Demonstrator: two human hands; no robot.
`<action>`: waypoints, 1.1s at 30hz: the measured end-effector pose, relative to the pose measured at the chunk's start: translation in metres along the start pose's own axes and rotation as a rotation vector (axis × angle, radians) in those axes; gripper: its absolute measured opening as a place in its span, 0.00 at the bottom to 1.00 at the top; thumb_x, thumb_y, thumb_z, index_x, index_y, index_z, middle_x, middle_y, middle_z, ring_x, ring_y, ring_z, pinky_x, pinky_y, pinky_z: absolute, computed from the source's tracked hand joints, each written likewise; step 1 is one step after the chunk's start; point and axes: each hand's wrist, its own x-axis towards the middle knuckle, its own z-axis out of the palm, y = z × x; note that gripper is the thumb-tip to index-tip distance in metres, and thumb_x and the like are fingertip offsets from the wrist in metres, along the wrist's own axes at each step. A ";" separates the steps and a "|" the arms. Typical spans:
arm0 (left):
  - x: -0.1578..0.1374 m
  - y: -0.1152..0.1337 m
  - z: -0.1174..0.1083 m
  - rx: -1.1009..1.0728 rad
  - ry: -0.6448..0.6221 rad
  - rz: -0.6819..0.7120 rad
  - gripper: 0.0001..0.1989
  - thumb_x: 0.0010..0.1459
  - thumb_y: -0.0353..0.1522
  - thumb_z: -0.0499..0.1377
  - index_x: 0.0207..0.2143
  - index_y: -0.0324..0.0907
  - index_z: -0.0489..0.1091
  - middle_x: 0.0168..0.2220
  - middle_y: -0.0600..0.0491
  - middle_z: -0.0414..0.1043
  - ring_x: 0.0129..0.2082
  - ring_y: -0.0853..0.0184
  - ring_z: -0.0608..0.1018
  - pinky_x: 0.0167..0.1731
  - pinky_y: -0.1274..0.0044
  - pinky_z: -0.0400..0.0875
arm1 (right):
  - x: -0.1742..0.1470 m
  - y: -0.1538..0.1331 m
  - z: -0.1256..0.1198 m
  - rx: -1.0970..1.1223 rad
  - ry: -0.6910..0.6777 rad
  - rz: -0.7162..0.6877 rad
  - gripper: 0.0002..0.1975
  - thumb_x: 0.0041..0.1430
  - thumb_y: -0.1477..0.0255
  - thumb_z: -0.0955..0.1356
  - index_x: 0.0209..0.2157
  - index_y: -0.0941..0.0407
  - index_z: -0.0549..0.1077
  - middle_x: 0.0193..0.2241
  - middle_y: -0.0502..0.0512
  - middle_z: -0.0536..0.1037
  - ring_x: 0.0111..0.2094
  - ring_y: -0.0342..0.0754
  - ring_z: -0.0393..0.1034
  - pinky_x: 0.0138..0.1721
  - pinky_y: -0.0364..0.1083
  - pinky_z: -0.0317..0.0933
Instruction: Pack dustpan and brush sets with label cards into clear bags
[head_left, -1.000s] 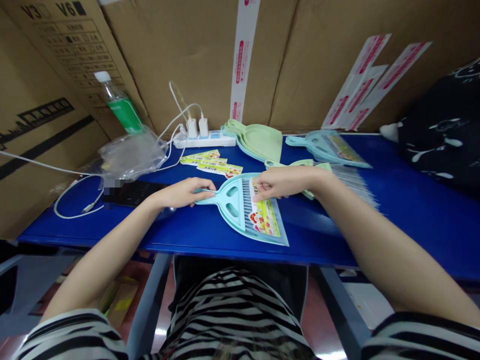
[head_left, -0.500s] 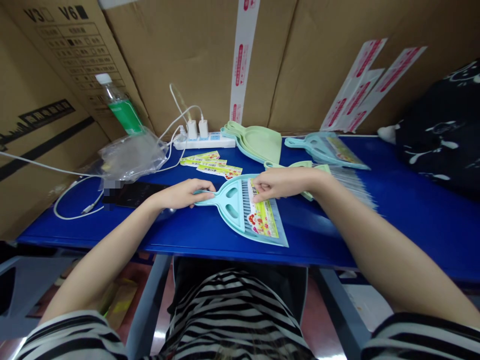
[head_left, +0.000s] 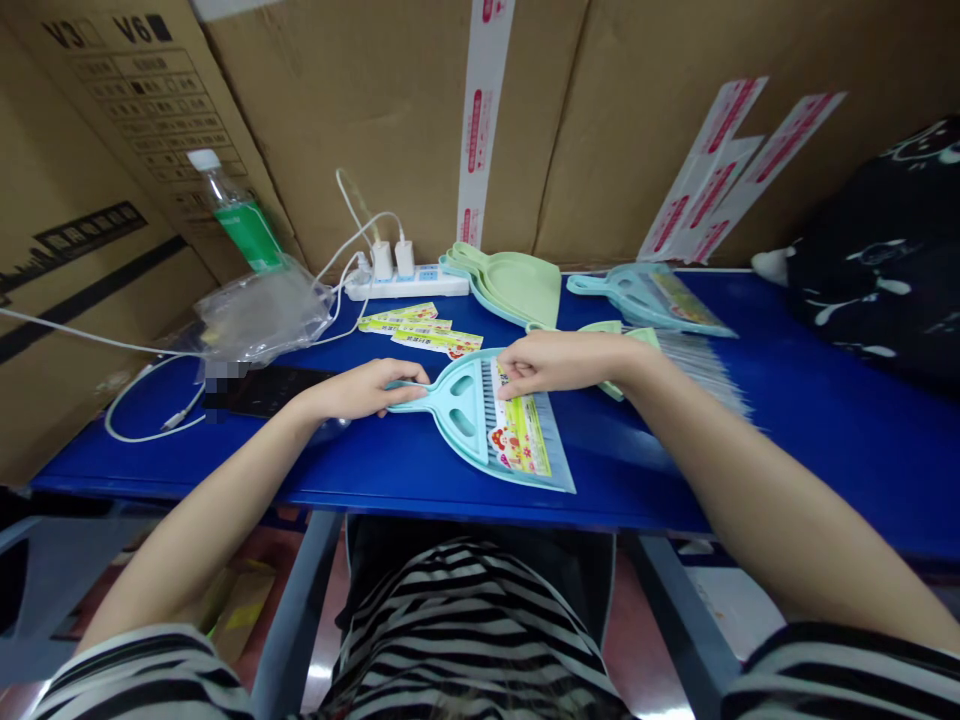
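Clasped the blue dustpan set [head_left: 470, 406], mid-frame and lengthwise left to right, by its handle [head_left: 418, 404] with the left hand [head_left: 367, 388]; held the printed card [head_left: 521, 437], crosswise over bristles [head_left: 488, 402], with the right hand [head_left: 531, 362].

Flat, moderate indoor light covers the table [head_left: 832, 440], its source out of view. A soft, pale sheen lies on the blue surface right of the dustpan [head_left: 448, 428], and a small bright glare shows on the floor [head_left: 324, 645]. The cardboard [head_left: 390, 110] looks dull, darkening toward the upper corners, and the space under the table is murky. Wide-angle distortion stretches the forearms [head_left: 757, 500] near the edges. Fine print on the label [head_left: 525, 442] is soft, the patterned dark fabric [head_left: 877, 260] slightly smeared. A pixelated patch [head_left: 223, 388] sits at left.
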 end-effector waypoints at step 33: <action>0.000 -0.004 0.000 0.011 -0.007 0.009 0.21 0.60 0.48 0.52 0.37 0.39 0.69 0.31 0.54 0.64 0.28 0.71 0.67 0.21 0.83 0.68 | -0.001 -0.005 0.001 -0.012 0.008 -0.001 0.18 0.58 0.61 0.65 0.20 0.53 0.58 0.19 0.47 0.63 0.22 0.43 0.57 0.28 0.45 0.50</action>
